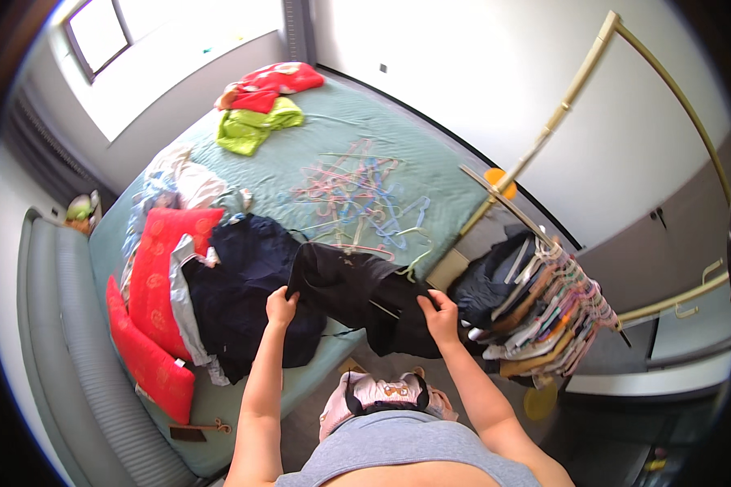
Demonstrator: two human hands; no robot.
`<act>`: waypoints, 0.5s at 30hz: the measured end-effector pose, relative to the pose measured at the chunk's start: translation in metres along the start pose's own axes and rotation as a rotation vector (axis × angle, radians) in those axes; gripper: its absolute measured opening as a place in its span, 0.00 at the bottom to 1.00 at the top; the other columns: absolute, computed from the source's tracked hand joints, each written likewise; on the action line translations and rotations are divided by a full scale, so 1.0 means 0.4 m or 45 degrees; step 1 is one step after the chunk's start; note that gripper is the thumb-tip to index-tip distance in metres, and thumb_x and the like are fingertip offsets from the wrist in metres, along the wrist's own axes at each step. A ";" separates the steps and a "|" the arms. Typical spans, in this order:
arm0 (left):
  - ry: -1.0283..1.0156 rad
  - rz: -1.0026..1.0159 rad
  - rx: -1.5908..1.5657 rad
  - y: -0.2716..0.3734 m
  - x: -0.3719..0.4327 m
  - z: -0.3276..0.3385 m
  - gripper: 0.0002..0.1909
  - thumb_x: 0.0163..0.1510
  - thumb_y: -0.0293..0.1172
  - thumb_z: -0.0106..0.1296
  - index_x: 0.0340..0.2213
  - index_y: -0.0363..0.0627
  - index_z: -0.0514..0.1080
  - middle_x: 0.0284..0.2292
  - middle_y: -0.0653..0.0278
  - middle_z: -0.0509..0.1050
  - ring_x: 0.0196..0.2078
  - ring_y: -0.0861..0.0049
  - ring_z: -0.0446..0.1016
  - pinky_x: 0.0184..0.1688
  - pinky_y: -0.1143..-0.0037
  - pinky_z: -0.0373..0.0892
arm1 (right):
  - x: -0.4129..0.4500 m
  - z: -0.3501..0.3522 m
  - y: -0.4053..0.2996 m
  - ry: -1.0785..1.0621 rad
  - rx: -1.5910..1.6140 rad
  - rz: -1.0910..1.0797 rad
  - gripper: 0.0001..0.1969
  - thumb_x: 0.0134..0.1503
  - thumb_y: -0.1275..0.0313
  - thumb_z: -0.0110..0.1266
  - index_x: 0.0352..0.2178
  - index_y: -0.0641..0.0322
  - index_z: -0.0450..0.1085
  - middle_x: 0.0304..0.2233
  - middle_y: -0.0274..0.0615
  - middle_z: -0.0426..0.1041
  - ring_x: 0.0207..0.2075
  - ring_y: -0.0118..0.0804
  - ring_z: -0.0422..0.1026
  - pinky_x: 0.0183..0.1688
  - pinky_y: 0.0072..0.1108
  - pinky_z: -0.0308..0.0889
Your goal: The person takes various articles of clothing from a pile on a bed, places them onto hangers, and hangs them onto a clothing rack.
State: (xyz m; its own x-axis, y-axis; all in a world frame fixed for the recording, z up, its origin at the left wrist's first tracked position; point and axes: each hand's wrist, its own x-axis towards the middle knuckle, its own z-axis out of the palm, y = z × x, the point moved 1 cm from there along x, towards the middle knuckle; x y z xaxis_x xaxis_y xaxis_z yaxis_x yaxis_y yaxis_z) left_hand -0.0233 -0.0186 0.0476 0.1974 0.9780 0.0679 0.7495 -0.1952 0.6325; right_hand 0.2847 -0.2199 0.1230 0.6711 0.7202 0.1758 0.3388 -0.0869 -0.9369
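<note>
A black garment point(341, 274) is stretched between my two hands above the near edge of the bed. My left hand point(281, 306) pinches its left end, and my right hand point(438, 310) grips the other end. Its lower part hangs down towards the floor. Beside my left hand lies a dark navy garment point(250, 262) with more dark cloth spread below it. Just beyond the held garment is a heap of plastic hangers point(359, 195) in pink, blue and pale green. One pale green hanger point(415, 262) shows right behind the garment, near my right hand.
Red cushions point(158, 286) and a bed brush point(189, 432) lie towards the padded headboard point(67, 316). Red clothing point(274, 82) and a lime green garment point(256, 125) sit on the bed's far side. At right stands a gold clothes rack point(548, 131) with many hanging clothes point(536, 304).
</note>
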 end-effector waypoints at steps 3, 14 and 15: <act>-0.193 -0.031 0.100 0.127 -0.058 0.136 0.31 0.44 0.40 0.56 0.48 0.42 0.60 0.39 0.49 0.71 0.41 0.56 0.70 0.42 0.66 0.65 | -0.046 -0.085 0.035 -0.145 0.077 0.083 0.12 0.47 0.73 0.57 0.32 0.70 0.71 0.27 0.45 0.75 0.28 0.26 0.73 0.33 0.17 0.65; -0.668 0.353 -0.558 0.710 -0.305 0.484 0.27 0.51 0.38 0.49 0.49 0.39 0.57 0.41 0.46 0.68 0.43 0.59 0.69 0.44 0.70 0.65 | -0.097 -0.354 0.246 -0.048 0.553 0.475 0.12 0.54 0.78 0.46 0.41 0.70 0.64 0.35 0.36 0.71 0.36 0.24 0.68 0.41 0.15 0.62; -0.662 0.410 -0.535 0.733 -0.323 0.511 0.26 0.52 0.37 0.49 0.50 0.40 0.57 0.40 0.50 0.69 0.41 0.63 0.71 0.43 0.70 0.66 | -0.089 -0.362 0.264 -0.098 0.648 0.490 0.13 0.55 0.79 0.43 0.43 0.69 0.62 0.37 0.38 0.70 0.38 0.25 0.68 0.43 0.16 0.61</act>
State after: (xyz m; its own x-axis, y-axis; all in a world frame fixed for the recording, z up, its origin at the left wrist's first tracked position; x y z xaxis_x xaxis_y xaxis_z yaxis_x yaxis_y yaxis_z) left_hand 0.3002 -0.2172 0.0668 0.7187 0.6953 -0.0083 0.3197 -0.3198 0.8919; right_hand 0.3920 -0.3542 0.0614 0.6269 0.7514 -0.2058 -0.2848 -0.0249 -0.9583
